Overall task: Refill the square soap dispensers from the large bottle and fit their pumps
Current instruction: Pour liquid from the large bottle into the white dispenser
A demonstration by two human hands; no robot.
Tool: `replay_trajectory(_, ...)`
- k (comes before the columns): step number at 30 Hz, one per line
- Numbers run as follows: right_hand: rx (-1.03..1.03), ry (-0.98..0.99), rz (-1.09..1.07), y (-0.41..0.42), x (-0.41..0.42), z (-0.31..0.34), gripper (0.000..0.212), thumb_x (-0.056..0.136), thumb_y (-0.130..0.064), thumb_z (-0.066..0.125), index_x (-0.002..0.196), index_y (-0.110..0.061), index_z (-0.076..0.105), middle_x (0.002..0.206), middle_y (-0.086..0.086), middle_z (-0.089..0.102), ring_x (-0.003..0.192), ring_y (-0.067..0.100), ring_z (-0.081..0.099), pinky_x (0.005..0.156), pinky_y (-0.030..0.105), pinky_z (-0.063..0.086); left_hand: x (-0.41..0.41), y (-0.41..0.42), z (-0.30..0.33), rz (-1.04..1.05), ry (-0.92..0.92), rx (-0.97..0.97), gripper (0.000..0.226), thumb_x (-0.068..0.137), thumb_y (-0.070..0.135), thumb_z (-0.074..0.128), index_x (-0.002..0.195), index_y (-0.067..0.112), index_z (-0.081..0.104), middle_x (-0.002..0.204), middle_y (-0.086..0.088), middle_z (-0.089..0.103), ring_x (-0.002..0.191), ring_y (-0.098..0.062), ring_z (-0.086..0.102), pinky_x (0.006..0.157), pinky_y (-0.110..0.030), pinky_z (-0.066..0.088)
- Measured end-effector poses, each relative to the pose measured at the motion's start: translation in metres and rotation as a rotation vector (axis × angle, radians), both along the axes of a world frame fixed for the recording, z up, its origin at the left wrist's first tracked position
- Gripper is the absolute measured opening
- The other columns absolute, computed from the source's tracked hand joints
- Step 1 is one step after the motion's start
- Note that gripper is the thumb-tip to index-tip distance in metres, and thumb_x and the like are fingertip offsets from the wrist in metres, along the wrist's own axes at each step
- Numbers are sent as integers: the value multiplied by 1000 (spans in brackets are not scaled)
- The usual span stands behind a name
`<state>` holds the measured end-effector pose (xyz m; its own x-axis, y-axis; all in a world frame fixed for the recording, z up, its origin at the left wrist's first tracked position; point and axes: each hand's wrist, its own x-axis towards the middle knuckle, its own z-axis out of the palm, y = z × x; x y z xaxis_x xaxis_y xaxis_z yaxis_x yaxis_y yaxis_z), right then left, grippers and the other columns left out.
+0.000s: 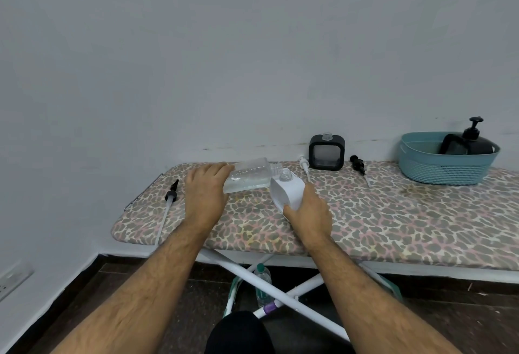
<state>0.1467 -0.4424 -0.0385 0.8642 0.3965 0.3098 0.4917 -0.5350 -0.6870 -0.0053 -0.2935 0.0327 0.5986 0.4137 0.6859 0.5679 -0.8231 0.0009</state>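
Observation:
My left hand [206,188] grips the base of the large clear bottle [250,176], which lies tipped almost flat with its open mouth pointing right. That mouth sits beside the open neck of a white square dispenser [286,189], which my right hand [307,211] holds tilted on the board. A black square dispenser [326,152] stands uncapped by the wall. Loose pumps lie on the board: a white pump [304,165], a black pump [358,165], and another black pump [172,193] at the left end.
All of this sits on an ironing board [393,218] with a leopard-print cover, set against a wall. A teal basket [446,159] at the right holds dark dispensers, one with a pump. A water bottle [262,283] stands on the floor between the board's legs.

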Motion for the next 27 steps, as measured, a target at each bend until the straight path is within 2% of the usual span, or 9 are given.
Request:
replay_trajectory(13, -6, 4, 2, 0, 0, 1, 70, 80, -43, 74, 137, -16, 44, 111, 6, 66, 98, 27, 61, 78, 41, 55, 0, -1, 5, 25, 21, 8, 62, 71, -4, 77, 126, 23, 66, 128, 2, 66, 119, -26, 57, 104, -46, 33)
replay_trajectory(27, -5, 23, 10, -1, 0, 1, 70, 80, -42, 74, 138, -16, 43, 112, 5, 66, 99, 26, 60, 78, 40, 54, 1, 2, 6, 12, 32, 26, 63, 68, -3, 80, 125, 21, 66, 125, 1, 67, 118, -27, 58, 105, -50, 35)
